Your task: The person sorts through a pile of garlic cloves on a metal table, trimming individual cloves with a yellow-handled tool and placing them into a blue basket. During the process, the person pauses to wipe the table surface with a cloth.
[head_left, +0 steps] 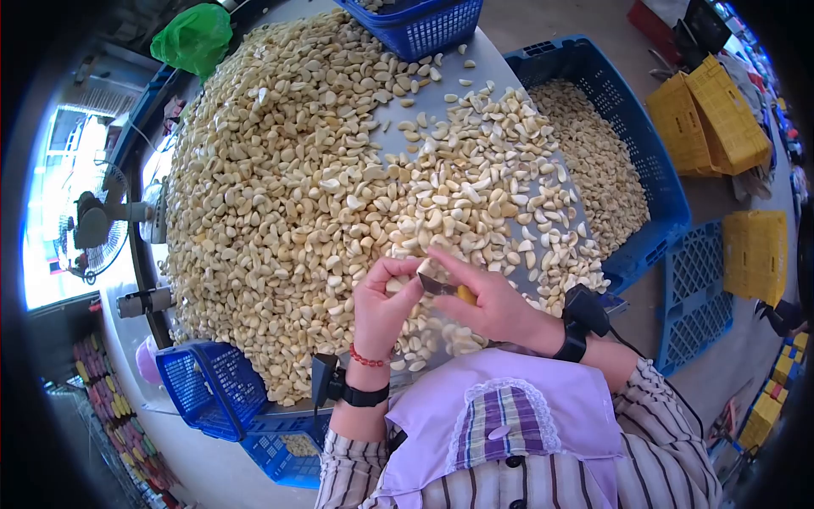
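Observation:
My right hand [492, 301] is closed around the yellow handle [466, 294] of a small knife. The knife's short dark blade [437, 285] points left, toward my other hand. Thumb and fingers of my left hand [386, 297] pinch a pale peeled garlic clove [429, 268] right at the blade. Both hands are close together over the near edge of a wide spread of peeled garlic cloves [280, 187], which lies in a thick heap on the left and thins out to the right on the grey tabletop [393, 140].
A large blue crate [670, 216] of cloves stands beyond the table's right edge. Blue baskets sit at the near left [225, 386] and far side [424, 30]. A green plastic bag [195, 38] lies at the far left, a fan [93, 220] beside the table. Yellow crates [721, 119] stand right.

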The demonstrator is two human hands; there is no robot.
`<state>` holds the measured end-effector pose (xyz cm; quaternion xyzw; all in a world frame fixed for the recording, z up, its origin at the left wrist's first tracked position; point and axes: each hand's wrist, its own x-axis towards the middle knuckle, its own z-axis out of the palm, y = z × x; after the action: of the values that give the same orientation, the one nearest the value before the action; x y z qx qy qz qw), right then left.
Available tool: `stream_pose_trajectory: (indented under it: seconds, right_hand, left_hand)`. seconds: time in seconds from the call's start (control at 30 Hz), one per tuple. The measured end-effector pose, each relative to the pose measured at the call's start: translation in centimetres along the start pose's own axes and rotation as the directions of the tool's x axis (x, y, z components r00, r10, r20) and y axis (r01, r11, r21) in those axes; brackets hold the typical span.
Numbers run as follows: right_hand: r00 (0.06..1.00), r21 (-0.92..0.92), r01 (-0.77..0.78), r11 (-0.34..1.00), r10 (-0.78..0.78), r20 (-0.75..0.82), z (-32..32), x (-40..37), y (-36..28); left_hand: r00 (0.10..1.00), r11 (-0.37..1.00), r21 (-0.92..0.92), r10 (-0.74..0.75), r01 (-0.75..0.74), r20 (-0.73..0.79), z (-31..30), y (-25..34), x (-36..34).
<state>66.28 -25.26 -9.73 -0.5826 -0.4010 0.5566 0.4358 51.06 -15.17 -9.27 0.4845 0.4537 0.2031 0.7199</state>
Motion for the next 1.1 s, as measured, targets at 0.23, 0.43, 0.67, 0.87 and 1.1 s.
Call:
stream_pose_trajectory:
  seconds: [0.23,0.43,0.67,0.87,1.1]
  right_hand:
    - [0.986,0.098,0.164,0.982,-0.163,-0.020,0.7,0.2,1.0]
    - [0.976,0.558,-0.119,0.821,0.200,-0.087,-1.8,-0.3,1.3]
    - [0.952,0.626,-0.017,0.779,0.205,-0.229,-3.7,-0.9,2.8]
    - [0.940,0.630,-0.017,0.777,0.227,-0.253,-3.1,-0.3,3.0]
    - [0.952,0.581,-0.098,0.808,0.247,-0.183,-1.7,-0.3,3.2]
  left_hand:
    - [0.997,0.976,-0.217,0.011,0.005,0.071,-0.5,-0.9,-0.8]
    - [0.917,0.439,-0.876,0.399,-0.199,-0.008,-9.7,3.1,-3.2]
    - [-0.021,0.715,0.697,0.697,-0.062,-0.717,-39.1,9.4,-12.4]
    - [0.397,-0.195,0.579,0.885,0.791,-0.244,-28.0,9.2,-8.6]
    - [0.784,-0.044,0.869,0.410,-0.493,0.466,-5.6,-3.3,0.3]
